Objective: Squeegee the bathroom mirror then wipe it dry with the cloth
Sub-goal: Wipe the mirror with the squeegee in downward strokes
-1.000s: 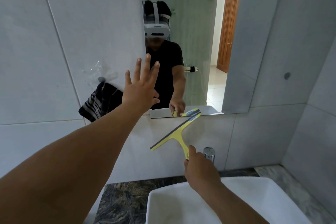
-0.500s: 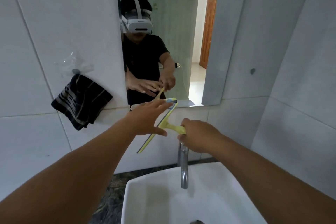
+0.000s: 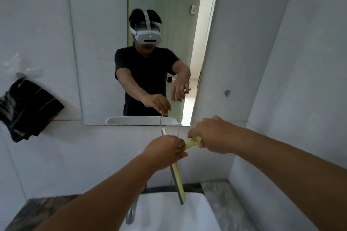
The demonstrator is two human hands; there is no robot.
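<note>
Since a moment ago your left hand has closed on the squeegee head while your right hand grips its handle, above the sink. Settle one firm grip before lifting it to the mirror; the cloth hangs left.

White basin below, chrome tap at its rear, dark marbled counter, pale wall tiles

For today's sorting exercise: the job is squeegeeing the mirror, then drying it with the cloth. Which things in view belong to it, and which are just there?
Belong:
squeegee, held by left hand and right hand
mirror
cloth hanging on the wall

Just there:
tap
sink
stone counter
</note>
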